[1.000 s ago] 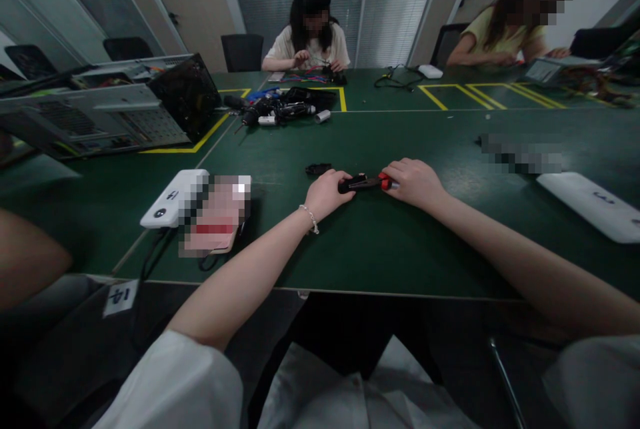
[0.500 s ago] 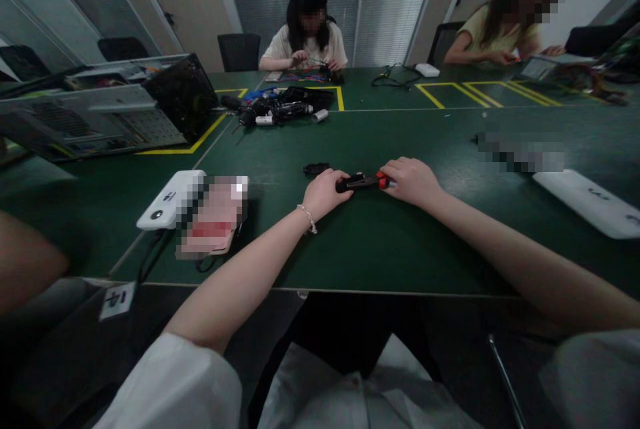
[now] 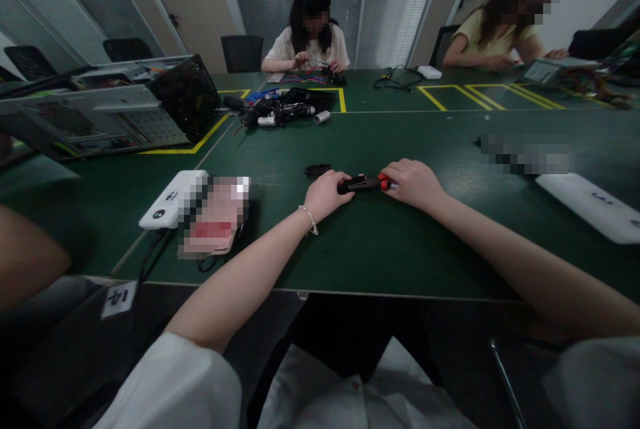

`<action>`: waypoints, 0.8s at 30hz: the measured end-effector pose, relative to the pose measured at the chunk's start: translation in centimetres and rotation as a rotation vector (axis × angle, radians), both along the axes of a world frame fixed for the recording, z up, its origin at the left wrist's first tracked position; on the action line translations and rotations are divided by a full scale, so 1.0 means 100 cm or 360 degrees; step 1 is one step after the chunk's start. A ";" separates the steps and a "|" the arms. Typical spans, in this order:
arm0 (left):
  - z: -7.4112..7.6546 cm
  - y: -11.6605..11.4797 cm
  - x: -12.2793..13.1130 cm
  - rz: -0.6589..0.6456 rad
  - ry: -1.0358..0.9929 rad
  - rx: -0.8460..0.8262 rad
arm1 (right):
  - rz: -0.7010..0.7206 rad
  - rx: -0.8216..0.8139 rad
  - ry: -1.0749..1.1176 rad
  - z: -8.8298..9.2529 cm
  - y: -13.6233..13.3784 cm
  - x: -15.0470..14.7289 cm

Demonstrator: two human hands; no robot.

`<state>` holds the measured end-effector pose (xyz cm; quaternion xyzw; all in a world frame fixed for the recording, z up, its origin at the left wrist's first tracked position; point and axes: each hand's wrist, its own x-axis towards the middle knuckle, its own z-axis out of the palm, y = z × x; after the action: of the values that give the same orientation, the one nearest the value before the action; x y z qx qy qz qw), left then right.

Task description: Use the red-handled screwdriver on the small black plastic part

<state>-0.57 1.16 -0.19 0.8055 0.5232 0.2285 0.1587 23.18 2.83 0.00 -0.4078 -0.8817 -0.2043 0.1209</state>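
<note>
In the head view, the left hand (image 3: 323,194) of the person at the green table (image 3: 430,249) grips a small black part (image 3: 346,186), between the two hands near the middle. The right hand (image 3: 413,183) is wrapped round red-handled pliers (image 3: 371,183), their nose pointing left to that part; I can't tell whether it bites. Another black piece (image 3: 318,169) lies just beyond the left hand. Leftward sits a white device (image 3: 173,199); farther off, a computer case (image 3: 115,112) and a dark heap of parts (image 3: 287,107).
</note>
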 end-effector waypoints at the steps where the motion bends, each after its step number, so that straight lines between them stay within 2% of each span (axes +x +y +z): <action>1: 0.000 0.000 0.000 0.0001 -0.0001 -0.0002 | 0.0000 0.0005 -0.0005 0.000 0.000 0.000; 24: 0.001 -0.001 0.001 0.0009 -0.0010 -0.0003 | -0.0005 -0.0013 -0.0003 0.001 0.000 0.000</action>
<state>-0.51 1.04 -0.12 0.8031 0.5253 0.2309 0.1604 23.22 2.81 0.11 -0.4094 -0.8820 -0.2013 0.1180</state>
